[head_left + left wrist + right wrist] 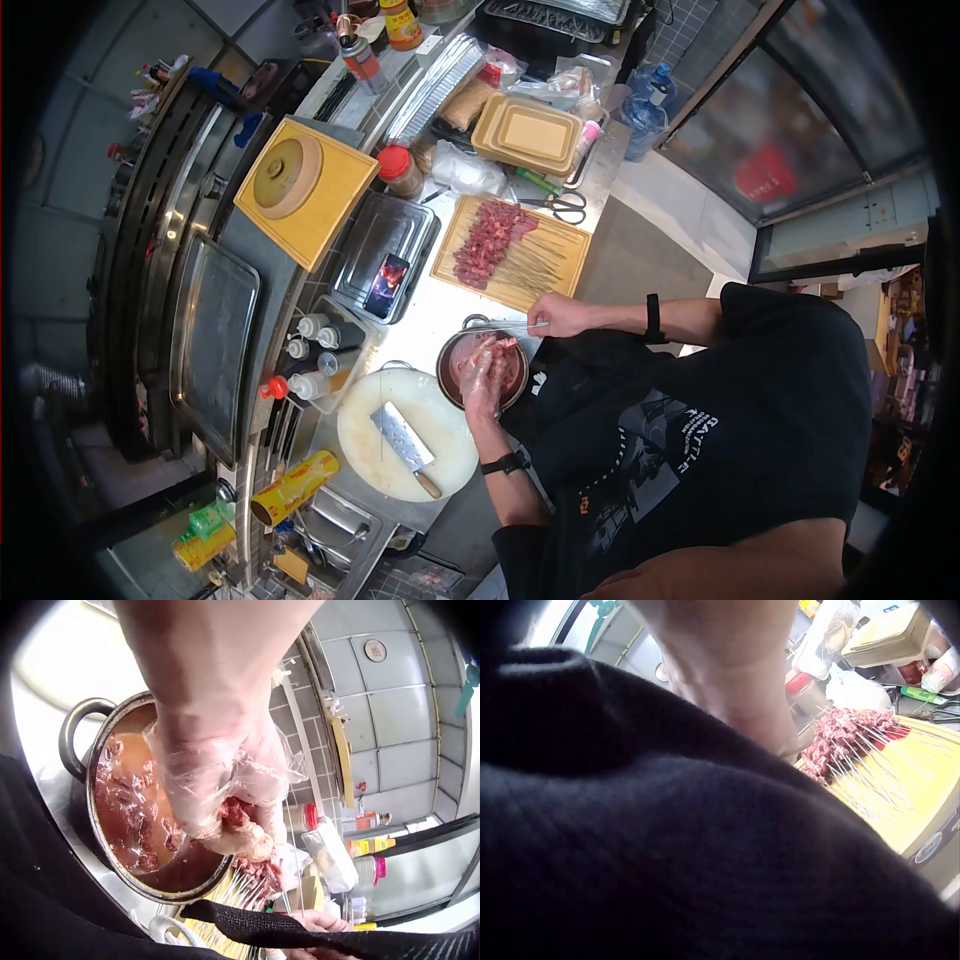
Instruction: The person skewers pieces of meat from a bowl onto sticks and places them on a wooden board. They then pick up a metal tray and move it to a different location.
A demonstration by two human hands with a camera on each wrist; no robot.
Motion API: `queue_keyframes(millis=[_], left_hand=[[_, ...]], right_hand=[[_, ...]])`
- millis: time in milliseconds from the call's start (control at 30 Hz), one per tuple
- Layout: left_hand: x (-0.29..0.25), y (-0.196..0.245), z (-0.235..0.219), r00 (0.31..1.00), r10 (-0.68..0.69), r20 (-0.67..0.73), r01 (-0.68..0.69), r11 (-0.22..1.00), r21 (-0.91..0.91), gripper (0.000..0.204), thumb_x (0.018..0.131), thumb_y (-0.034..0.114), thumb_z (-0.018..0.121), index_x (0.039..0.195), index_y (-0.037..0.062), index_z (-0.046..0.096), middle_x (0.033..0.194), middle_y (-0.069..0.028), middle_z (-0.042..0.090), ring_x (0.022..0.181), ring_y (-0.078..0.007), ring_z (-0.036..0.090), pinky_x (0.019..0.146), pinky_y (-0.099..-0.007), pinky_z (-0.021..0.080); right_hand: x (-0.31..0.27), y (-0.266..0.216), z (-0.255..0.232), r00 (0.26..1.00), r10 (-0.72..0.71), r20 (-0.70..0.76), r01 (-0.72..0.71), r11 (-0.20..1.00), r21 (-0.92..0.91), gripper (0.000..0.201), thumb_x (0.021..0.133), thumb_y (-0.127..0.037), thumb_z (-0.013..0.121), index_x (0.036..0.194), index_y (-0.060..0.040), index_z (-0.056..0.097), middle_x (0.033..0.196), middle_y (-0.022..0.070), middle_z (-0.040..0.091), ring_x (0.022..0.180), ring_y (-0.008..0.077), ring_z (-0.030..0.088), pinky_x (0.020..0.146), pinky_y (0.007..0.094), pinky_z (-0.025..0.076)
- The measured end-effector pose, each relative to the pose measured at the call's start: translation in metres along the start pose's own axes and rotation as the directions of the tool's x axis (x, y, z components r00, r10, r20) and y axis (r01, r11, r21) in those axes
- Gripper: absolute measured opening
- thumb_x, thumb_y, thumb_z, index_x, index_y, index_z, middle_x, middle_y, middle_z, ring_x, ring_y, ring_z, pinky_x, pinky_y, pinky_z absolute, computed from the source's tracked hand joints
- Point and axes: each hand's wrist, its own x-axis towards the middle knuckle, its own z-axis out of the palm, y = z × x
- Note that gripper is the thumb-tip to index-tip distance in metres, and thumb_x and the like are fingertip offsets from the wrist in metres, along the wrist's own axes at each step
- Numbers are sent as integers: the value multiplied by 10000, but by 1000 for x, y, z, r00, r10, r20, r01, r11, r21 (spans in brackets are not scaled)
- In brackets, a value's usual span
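Note:
The left hand (482, 378), in a clear plastic glove (206, 791), pinches red meat (237, 813) above the pot (441, 372). Meat pieces lie in reddish liquid in the pot (100, 817). The right hand (562, 315), bare, holds thin skewers (500, 325) that reach over the pot's rim towards the left hand; in the left wrist view its fingers (319, 922) show at the lower edge. Threaded meat skewers (487, 243) lie in a row on a yellow board (570, 262). Dark cloth hides the right hand's fingers in the right wrist view.
A cleaver (402, 436) lies on the round white chopping board (362, 455). A metal tray (372, 232) holds a phone (387, 286). Scissors (568, 206), a red-lidded jar (400, 172) and tan containers (527, 133) stand or lie beyond the yellow board. Squeeze bottles (310, 385) stand at the left.

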Motion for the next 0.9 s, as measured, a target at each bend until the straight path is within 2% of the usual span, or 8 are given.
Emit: queue_keyframes(millis=[33, 133, 267, 367, 767, 900], left_hand=[[-1, 4, 1, 1000, 13, -5, -13, 1000, -5, 335, 1055, 144, 598, 1323, -57, 604, 1132, -145, 697, 876, -173, 673, 760, -260, 557], [-3, 12, -2, 999, 22, 42, -12, 974, -225, 371, 1070, 127, 549, 1383, -72, 551, 1263, -203, 648, 1039, -254, 665, 894, -341, 564], [-6, 11, -2, 989, 145, 0, -140, 957, -253, 380, 1074, 86, 495, 1395, -118, 503, 1371, -254, 573, 1254, -343, 591, 1123, -431, 491], [-1, 7, -10, 964, 264, -8, -260, 942, -214, 377, 1067, 77, 508, 1378, -136, 501, 1377, -263, 565, 1279, -358, 577, 1169, -449, 460], [0, 8, -16, 956, 220, -192, -257, 946, -197, 344, 1060, 91, 559, 1323, -131, 542, 1315, -233, 602, 1183, -334, 633, 1065, -414, 546], [3, 5, -23, 954, 242, -177, -267, 954, -138, 305, 1041, 79, 593, 1289, -98, 580, 1266, -206, 636, 1134, -304, 654, 1015, -394, 561]], right_hand=[[0, 2, 0, 1000, -13, -28, 13, 1000, -25, 165, 877, -168, 775, 917, -9, 762, 796, 127, 737, 778, 193, 693, 717, 363, 551], [0, 8, -1, 997, -34, -72, 30, 998, -46, 188, 869, -181, 784, 922, -2, 761, 796, 136, 730, 771, 205, 687, 720, 370, 551], [-5, 9, -5, 997, 3, -71, -3, 1000, 3, 192, 856, -183, 793, 921, -5, 761, 783, 136, 716, 765, 216, 677, 722, 370, 547], [-9, 4, -8, 998, 34, -50, -33, 999, 28, 192, 853, -178, 793, 922, -2, 758, 789, 139, 714, 773, 221, 676, 727, 366, 545], [-8, -6, -12, 997, -6, -77, 4, 1000, -24, 201, 861, -176, 780, 932, 10, 752, 814, 162, 716, 788, 245, 686, 743, 372, 546], [-6, -3, -13, 998, -16, -60, 14, 999, -30, 203, 864, -180, 779, 933, 9, 751, 816, 160, 718, 792, 245, 688, 747, 374, 547]])
